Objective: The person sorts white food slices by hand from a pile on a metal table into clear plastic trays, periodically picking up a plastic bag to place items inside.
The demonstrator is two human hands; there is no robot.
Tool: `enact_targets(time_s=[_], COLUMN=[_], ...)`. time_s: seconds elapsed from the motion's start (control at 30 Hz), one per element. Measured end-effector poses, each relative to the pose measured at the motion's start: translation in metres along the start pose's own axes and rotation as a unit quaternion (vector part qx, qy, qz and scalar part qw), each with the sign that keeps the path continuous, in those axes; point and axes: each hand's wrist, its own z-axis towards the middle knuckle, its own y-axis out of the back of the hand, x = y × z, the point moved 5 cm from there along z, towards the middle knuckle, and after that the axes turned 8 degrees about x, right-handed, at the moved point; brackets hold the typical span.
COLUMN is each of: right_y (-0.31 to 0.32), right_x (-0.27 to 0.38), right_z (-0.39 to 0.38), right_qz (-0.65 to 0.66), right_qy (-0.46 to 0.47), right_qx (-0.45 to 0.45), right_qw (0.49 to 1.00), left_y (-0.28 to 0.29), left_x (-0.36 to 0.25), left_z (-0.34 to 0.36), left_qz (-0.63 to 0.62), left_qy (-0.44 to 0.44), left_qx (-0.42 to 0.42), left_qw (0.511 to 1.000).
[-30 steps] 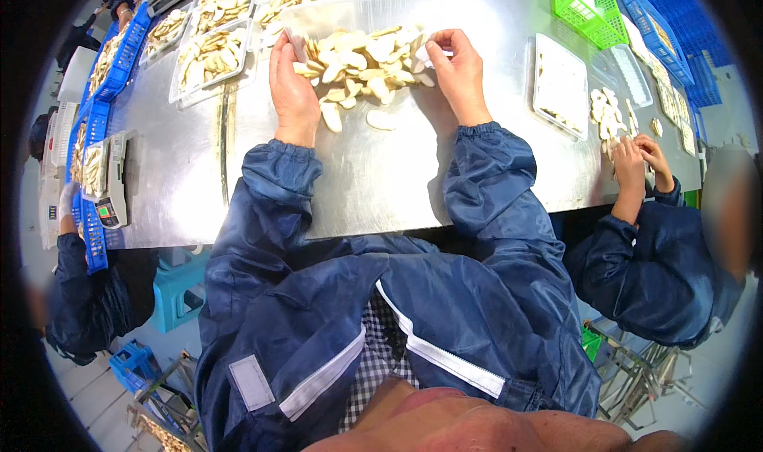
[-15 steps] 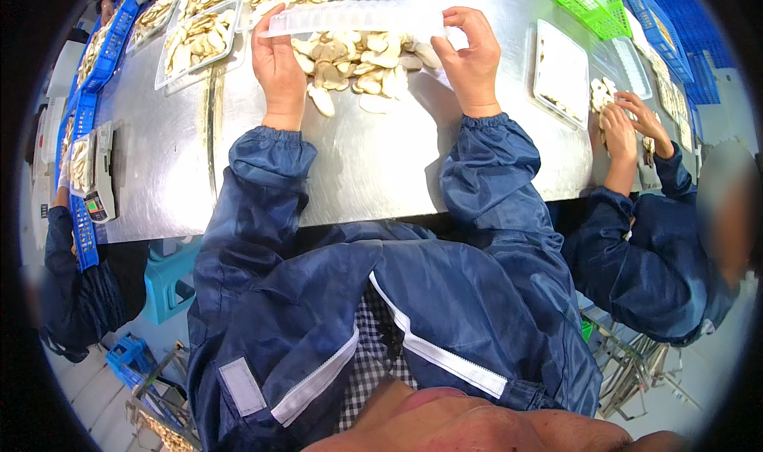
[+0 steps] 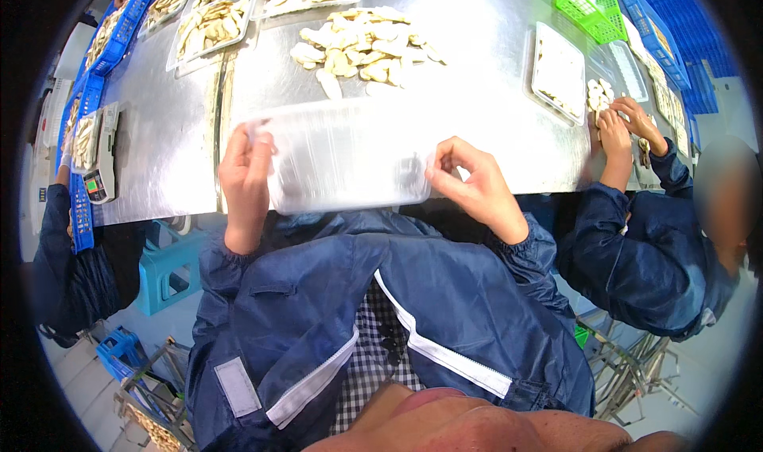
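A clear plastic tray (image 3: 342,158) spans the gap between my hands at the table's front edge, its ribbed bottom blurred by motion and glare. My left hand (image 3: 247,178) grips its left end, and my right hand (image 3: 470,183) pinches the right end between thumb and fingers. No contents show in it. Beyond the tray, a loose heap of pale sliced mushrooms (image 3: 366,46) lies on the steel table (image 3: 477,78), apart from both hands.
Filled trays of slices (image 3: 213,27) stand at the far left. Left of me are a scale (image 3: 102,162) and blue crates (image 3: 82,205). At right, a white-lined tray (image 3: 558,72) and a green basket (image 3: 590,7) sit near a co-worker's hands (image 3: 624,130). A blue stool (image 3: 167,269) stands lower left.
Both hands have drawn the clear tray back from above the mushroom heap to the table's front edge. Its broad bottom now shows where its side did before.
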Motion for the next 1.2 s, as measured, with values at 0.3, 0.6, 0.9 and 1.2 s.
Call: enact_targets(time_s=[0.3, 0.6, 0.9, 1.2], right_y=[0.015, -0.001, -0.009, 0.048], right_x=[0.004, -0.005, -0.004, -0.027], right_z=[0.062, 0.128, 0.137, 0.052], right_qz=[-0.200, -0.456, -0.532, -0.265], right_qy=[0.095, 0.091, 0.052, -0.052], right_qx=[-0.135, -0.077, -0.034, -0.166], right_qw=[0.966, 0.882, 0.844, 0.948], left_y=[0.005, 0.005, 0.017, 0.008], left_x=[0.029, 0.049, 0.058, 0.056], left_z=[-0.001, 0.009, 0.009, 0.014], left_qz=[0.195, 0.150, 0.176, 0.168], left_qy=[0.030, 0.020, 0.043, 0.009], left_qx=[0.049, 0.072, 0.033, 0.051], left_qw=[0.979, 0.986, 0.983, 0.984])
